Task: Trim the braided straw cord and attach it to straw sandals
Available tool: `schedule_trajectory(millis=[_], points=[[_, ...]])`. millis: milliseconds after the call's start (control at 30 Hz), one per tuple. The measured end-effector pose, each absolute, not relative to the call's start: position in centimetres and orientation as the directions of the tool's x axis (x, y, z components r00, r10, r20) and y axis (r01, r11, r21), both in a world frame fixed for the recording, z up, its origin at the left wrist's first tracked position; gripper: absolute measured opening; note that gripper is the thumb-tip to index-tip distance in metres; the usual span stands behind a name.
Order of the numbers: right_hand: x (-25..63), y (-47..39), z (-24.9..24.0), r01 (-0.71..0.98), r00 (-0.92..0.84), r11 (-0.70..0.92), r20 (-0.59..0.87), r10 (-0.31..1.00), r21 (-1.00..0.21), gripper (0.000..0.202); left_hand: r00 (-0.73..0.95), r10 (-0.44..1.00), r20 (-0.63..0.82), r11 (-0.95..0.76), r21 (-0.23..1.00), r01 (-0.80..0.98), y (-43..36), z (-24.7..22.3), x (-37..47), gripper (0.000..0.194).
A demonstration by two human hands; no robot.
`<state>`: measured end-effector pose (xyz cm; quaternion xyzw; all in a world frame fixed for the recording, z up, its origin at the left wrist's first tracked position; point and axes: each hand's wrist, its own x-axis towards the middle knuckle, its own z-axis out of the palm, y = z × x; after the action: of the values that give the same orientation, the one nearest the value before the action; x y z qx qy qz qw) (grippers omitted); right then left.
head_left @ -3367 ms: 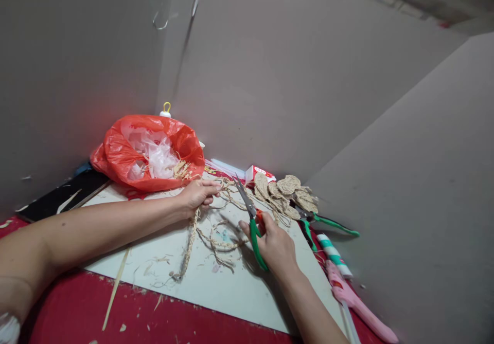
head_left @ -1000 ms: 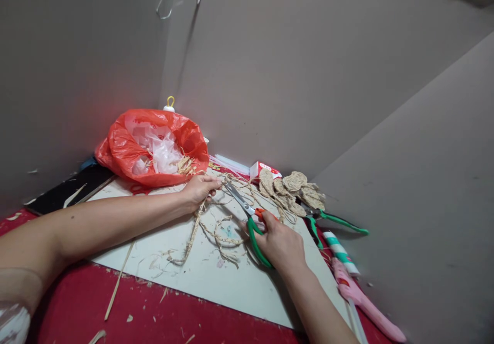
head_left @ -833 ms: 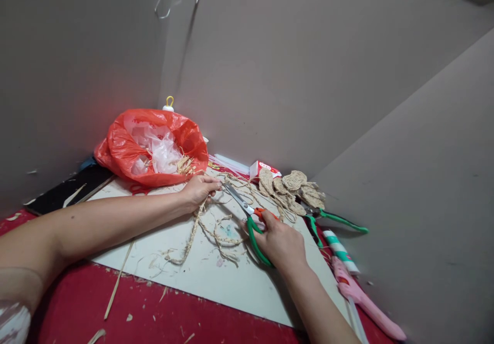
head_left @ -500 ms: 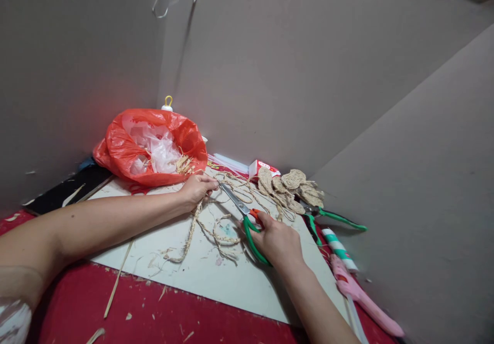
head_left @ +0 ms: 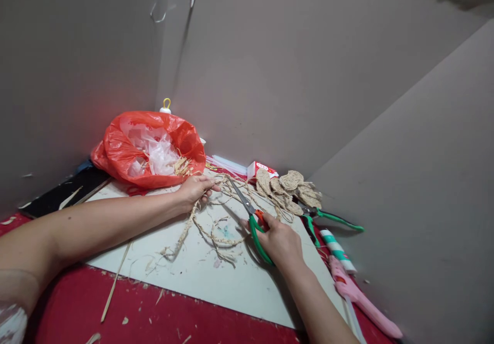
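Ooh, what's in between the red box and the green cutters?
A pile of woven coils lies between the box and the cutters. It shows in the head view, the only one there is.

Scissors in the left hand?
No, the right hand grips the scissors, while the left hand holds braided cord.

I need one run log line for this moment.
left hand: holds braid | right hand: holds scissors | below: board | beyond: bag
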<state>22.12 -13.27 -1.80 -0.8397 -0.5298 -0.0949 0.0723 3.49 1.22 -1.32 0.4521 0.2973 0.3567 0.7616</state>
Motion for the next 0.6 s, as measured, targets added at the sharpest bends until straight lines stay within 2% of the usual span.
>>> schedule_trajectory(millis=[133,300,600], points=[[22.4,-13.3,-1.7,0.905,0.42,-0.423,0.245,0.874,-0.042,0.048,0.636,0.756,-0.153,0.357,0.911,-0.205,1.4,-1.2,3.3,0.014],[22.0,-13.3,-2.0,0.94,0.34,-0.337,0.229,0.912,-0.056,0.046,0.7,0.689,-0.186,0.382,0.914,-0.133,1.0,-0.4,2.9,0.019],[21.3,-13.4,-2.0,0.962,0.254,-0.27,0.221,0.942,0.047,0.048,0.77,0.628,-0.114,0.484,0.832,-0.272,1.3,-0.9,3.2,0.01]])
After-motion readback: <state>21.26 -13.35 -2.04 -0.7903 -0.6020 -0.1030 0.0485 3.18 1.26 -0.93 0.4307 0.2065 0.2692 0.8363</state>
